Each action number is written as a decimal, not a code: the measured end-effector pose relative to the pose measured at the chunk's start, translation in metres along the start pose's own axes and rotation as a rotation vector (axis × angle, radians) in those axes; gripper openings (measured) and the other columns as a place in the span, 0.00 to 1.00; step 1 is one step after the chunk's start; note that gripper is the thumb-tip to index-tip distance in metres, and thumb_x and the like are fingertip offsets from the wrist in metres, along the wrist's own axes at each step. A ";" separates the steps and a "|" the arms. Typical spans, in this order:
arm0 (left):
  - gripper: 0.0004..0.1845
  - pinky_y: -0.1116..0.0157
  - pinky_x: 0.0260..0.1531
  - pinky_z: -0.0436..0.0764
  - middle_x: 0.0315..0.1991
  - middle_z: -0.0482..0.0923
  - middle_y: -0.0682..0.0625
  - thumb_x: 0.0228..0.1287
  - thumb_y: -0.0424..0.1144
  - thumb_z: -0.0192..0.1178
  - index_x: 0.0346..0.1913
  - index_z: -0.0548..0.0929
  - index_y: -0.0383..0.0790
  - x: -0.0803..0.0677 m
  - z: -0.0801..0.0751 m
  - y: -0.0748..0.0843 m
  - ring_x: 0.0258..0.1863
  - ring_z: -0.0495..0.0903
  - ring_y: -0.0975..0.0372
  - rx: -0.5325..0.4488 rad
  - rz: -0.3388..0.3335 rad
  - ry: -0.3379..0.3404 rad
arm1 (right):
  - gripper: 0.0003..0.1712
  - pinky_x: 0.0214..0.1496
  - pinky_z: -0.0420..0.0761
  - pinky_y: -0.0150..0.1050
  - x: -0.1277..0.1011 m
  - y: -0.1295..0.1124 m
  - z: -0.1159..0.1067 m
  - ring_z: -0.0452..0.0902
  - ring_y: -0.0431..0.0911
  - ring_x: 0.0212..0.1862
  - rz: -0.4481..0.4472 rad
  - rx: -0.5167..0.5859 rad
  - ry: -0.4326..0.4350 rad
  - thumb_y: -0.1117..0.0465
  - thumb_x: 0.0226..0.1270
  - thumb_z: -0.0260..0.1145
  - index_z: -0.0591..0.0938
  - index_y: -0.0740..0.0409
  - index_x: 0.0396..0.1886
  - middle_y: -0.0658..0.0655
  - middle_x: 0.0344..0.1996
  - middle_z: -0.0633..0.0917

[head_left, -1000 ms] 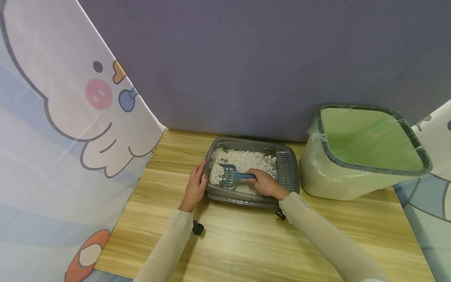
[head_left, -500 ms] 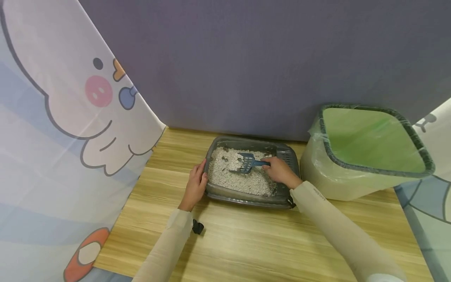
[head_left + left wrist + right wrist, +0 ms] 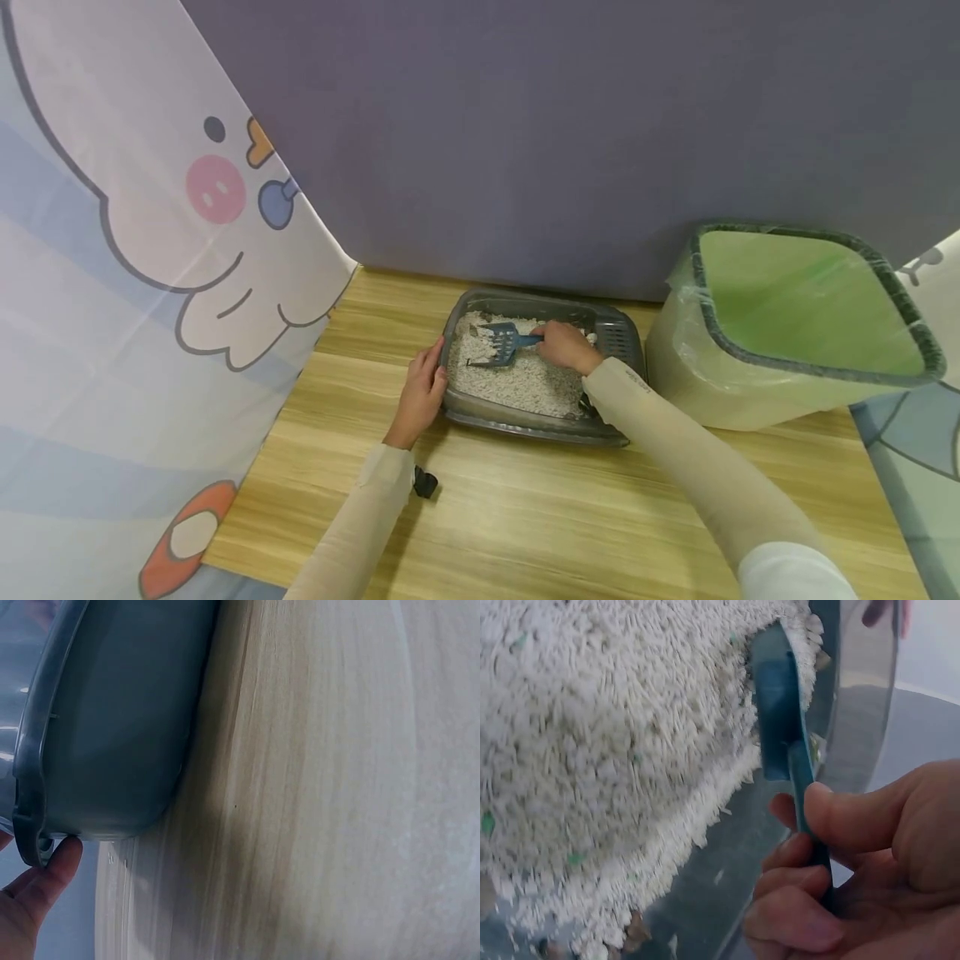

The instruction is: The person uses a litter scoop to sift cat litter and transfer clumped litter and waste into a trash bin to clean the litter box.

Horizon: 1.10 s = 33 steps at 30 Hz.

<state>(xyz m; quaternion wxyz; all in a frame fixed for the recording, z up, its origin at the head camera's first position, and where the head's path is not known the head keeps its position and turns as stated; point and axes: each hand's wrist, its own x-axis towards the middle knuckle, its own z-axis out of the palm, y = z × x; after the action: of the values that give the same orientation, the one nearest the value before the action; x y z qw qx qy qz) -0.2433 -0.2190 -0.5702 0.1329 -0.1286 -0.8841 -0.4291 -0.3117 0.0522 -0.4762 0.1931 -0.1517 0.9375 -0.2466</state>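
Observation:
A grey litter box [image 3: 498, 422] holds pale, grainy cat litter [image 3: 517, 385]. At its left end, my left hand [image 3: 420, 396] grips the rim; the left wrist view shows the thumb against the box's outer wall [image 3: 124, 735] just below the lip. My right hand [image 3: 566, 346] holds a blue slotted litter scoop [image 3: 513, 341] by its handle, fingers wrapped round and thumb along it. The scoop's head is low in the litter toward the back left of the box. In the right wrist view the scoop [image 3: 776, 712] appears side-on near the box wall, with litter beside it.
Right of the box stands a tall pale bin [image 3: 712, 392] with a clear liner and dark rim. A grey-purple partition [image 3: 525, 167] rises behind the wooden table [image 3: 525, 517]. A printed cloth [image 3: 112, 375] borders the left side.
My right hand has swept the scoop right from the front left of the box, then back left along its far side, spreading the litter. The left hand keeps its grip on the rim.

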 end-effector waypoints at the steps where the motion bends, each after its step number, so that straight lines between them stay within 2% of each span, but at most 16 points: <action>1: 0.27 0.48 0.51 0.67 0.60 0.65 0.43 0.74 0.40 0.42 0.74 0.56 0.45 0.000 0.000 0.000 0.56 0.64 0.51 0.000 0.000 -0.004 | 0.20 0.20 0.64 0.36 0.002 -0.002 0.002 0.60 0.41 0.16 -0.006 -0.008 -0.010 0.63 0.74 0.50 0.75 0.59 0.62 0.59 0.44 0.81; 4: 0.27 0.48 0.52 0.67 0.60 0.66 0.44 0.74 0.41 0.42 0.74 0.57 0.45 0.000 0.001 0.001 0.56 0.64 0.52 -0.001 -0.003 -0.003 | 0.19 0.28 0.67 0.40 0.005 -0.005 0.008 0.67 0.44 0.24 -0.022 -0.016 -0.032 0.63 0.75 0.49 0.73 0.59 0.62 0.59 0.45 0.79; 7: 0.27 0.48 0.52 0.67 0.60 0.66 0.44 0.74 0.41 0.42 0.74 0.57 0.45 0.001 0.001 0.002 0.56 0.64 0.52 0.001 -0.003 -0.002 | 0.19 0.32 0.66 0.42 0.007 -0.008 0.012 0.68 0.46 0.28 -0.031 -0.018 -0.035 0.63 0.75 0.50 0.72 0.57 0.63 0.58 0.45 0.79; 10: 0.28 0.48 0.52 0.67 0.60 0.66 0.44 0.73 0.40 0.42 0.74 0.57 0.45 0.002 0.001 0.002 0.56 0.64 0.52 0.005 -0.006 -0.003 | 0.19 0.27 0.65 0.40 0.007 -0.007 0.015 0.65 0.45 0.22 -0.024 0.006 -0.047 0.62 0.75 0.50 0.71 0.54 0.63 0.57 0.39 0.79; 15: 0.28 0.47 0.53 0.67 0.61 0.65 0.43 0.73 0.40 0.42 0.74 0.56 0.46 0.001 0.001 0.002 0.57 0.63 0.51 0.005 -0.007 -0.009 | 0.18 0.18 0.61 0.36 0.005 -0.001 0.017 0.56 0.41 0.15 -0.014 0.058 -0.120 0.61 0.76 0.49 0.72 0.49 0.61 0.57 0.29 0.76; 20: 0.28 0.47 0.53 0.66 0.62 0.64 0.43 0.74 0.41 0.41 0.74 0.55 0.48 0.001 0.001 0.001 0.59 0.62 0.51 0.016 -0.018 -0.019 | 0.17 0.20 0.61 0.35 0.002 0.003 0.018 0.54 0.40 0.15 -0.056 0.064 -0.211 0.61 0.76 0.49 0.71 0.49 0.61 0.55 0.26 0.73; 22: 0.28 0.47 0.53 0.66 0.62 0.64 0.43 0.74 0.41 0.41 0.74 0.55 0.48 0.001 0.000 0.001 0.58 0.63 0.51 0.019 -0.022 -0.019 | 0.17 0.20 0.61 0.35 -0.001 0.003 0.018 0.53 0.40 0.15 -0.068 0.067 -0.241 0.61 0.76 0.49 0.70 0.50 0.62 0.57 0.26 0.73; 25: 0.28 0.48 0.52 0.67 0.61 0.64 0.43 0.74 0.41 0.41 0.74 0.56 0.47 0.000 0.000 0.001 0.57 0.63 0.52 0.024 -0.023 -0.014 | 0.18 0.22 0.62 0.37 -0.006 0.003 0.017 0.53 0.41 0.16 -0.075 0.062 -0.285 0.61 0.76 0.48 0.69 0.49 0.62 0.62 0.35 0.77; 29: 0.27 0.48 0.52 0.67 0.61 0.65 0.43 0.74 0.41 0.41 0.74 0.56 0.46 0.000 0.000 0.001 0.56 0.63 0.52 0.020 -0.016 -0.010 | 0.19 0.30 0.65 0.41 -0.014 0.002 0.017 0.58 0.43 0.20 -0.106 0.047 -0.328 0.61 0.76 0.48 0.67 0.49 0.63 0.66 0.53 0.75; 33: 0.27 0.48 0.52 0.67 0.61 0.64 0.44 0.75 0.41 0.40 0.74 0.55 0.47 -0.001 -0.001 0.003 0.57 0.63 0.52 0.011 -0.014 -0.019 | 0.19 0.33 0.66 0.42 -0.022 0.007 0.018 0.58 0.43 0.20 -0.106 0.064 -0.328 0.60 0.76 0.48 0.66 0.48 0.64 0.64 0.56 0.74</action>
<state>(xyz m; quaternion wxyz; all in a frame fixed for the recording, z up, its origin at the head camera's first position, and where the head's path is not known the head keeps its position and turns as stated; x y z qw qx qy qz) -0.2413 -0.2183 -0.5682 0.1224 -0.1256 -0.8886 -0.4239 -0.2855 0.0589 -0.4884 0.3351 -0.2331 0.8757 -0.2581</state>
